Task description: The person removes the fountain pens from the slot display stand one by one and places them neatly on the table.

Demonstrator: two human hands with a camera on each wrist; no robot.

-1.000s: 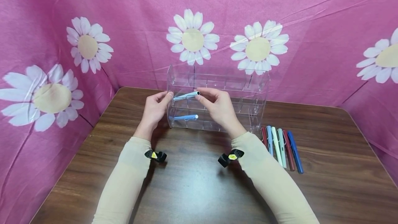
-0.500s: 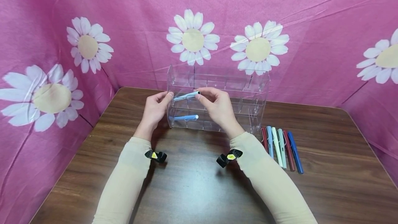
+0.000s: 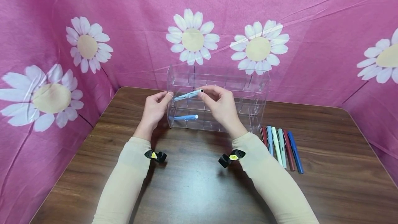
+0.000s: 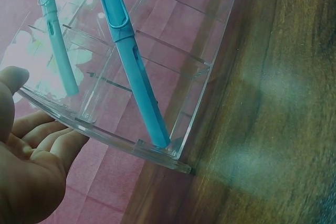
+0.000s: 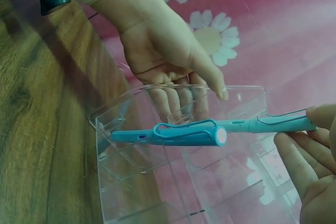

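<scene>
A clear acrylic pen rack (image 3: 248, 91) with tiered, divided shelves stands at the table's far side. My left hand (image 3: 155, 110) grips its left side panel, thumb on one face and fingers on the other, as the left wrist view also shows. My right hand (image 3: 221, 108) pinches a pale aqua pen (image 3: 187, 95) at its cap end. That pen slants, cap end higher, its other end within the rack's left column on a middle tier. Below it, a blue pen (image 3: 185, 117) lies in the lowest tier, its white cap end facing out; in the right wrist view this blue pen (image 5: 189, 134) overlaps the aqua one.
Right of the rack, several pens (image 3: 281, 148) in dark red, light blue, pale green and dark blue lie side by side on the wooden table (image 3: 192, 189). A pink cloth (image 3: 136, 44) with white daisies hangs behind and at both sides.
My right hand has shifted slightly up and to the right, and the aqua pen's cap end has moved with it. My left hand and the blue pen stay where they were.
</scene>
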